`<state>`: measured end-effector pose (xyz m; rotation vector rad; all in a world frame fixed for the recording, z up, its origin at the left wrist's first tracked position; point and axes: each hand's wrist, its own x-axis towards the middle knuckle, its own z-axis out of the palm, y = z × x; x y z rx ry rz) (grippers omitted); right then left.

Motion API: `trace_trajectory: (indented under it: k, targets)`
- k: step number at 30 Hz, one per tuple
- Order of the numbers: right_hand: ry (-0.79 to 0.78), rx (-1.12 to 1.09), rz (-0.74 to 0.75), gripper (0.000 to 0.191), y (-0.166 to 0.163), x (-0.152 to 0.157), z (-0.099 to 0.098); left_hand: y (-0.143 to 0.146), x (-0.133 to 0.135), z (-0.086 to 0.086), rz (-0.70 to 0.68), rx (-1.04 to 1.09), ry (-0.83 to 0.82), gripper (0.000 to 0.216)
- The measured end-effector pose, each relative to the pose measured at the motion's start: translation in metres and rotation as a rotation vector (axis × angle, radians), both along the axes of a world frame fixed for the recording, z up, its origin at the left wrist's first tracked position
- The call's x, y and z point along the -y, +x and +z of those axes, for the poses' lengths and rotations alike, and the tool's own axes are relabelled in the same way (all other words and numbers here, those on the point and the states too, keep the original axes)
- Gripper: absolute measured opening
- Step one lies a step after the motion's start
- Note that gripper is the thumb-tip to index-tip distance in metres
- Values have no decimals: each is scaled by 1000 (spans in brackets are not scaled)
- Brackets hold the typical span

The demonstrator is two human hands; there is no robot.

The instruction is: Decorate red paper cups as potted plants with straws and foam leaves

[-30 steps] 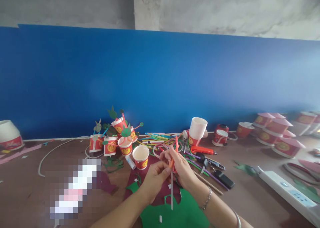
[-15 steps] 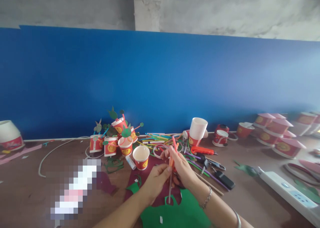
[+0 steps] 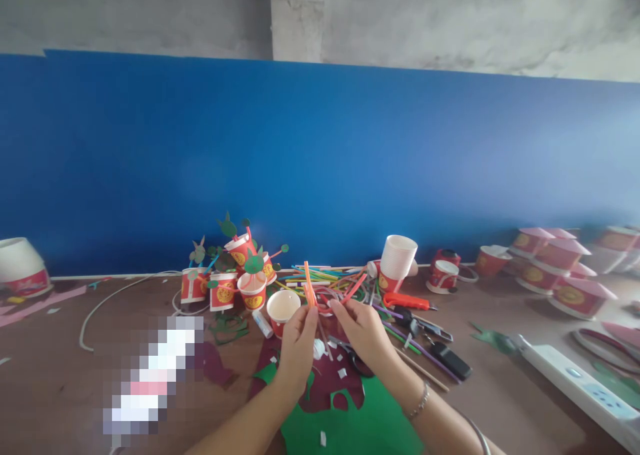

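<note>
My left hand (image 3: 299,342) is closed in a pinch on an orange straw (image 3: 309,290) that stands up out of its fingers. My right hand (image 3: 363,332) pinches a red-pink straw (image 3: 354,287) slanting up to the right. The two hands are close together over maroon paper (image 3: 325,378) and a green sheet (image 3: 360,428). A thin grey stick (image 3: 325,345) hangs between the hands. Just behind the left hand stands a red paper cup (image 3: 281,307).
A pile of coloured straws (image 3: 320,276) lies behind the hands. Decorated red cups (image 3: 235,278) stand at left, an upturned white cup (image 3: 397,260) and an orange cutter (image 3: 403,301) at right. Red lidded bowls (image 3: 555,262) line the far right. A white power strip (image 3: 575,382) lies near right.
The hands rose and drew slightly apart. One upright straw pair split: the orange one went left with the left hand, the red-pink one tilted right. The long grey stick no longer hangs low.
</note>
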<state>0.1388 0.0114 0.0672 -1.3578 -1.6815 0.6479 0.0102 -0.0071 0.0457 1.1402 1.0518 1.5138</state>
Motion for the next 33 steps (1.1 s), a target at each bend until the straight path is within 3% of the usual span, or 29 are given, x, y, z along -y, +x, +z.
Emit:
trace_trajectory:
  k: [6, 11, 21, 28, 33]
  targets:
    - [160, 369, -6, 36, -2, 10, 7, 2, -2, -9, -115, -78, 35, 43]
    - [201, 592, 56, 20, -5, 18, 15, 1, -3, -7, -119, -73, 40, 42]
    - [131, 782, 43, 12, 1, 20, 31, -2, -3, -6, -130, -309, 167, 35]
    - [129, 893, 102, 27, 1, 19, 27, -4, -3, -6, -163, -283, 105, 35]
    - [92, 810, 107, 26, 1, 16, 24, -4, -3, -5, -149, -288, 101, 35]
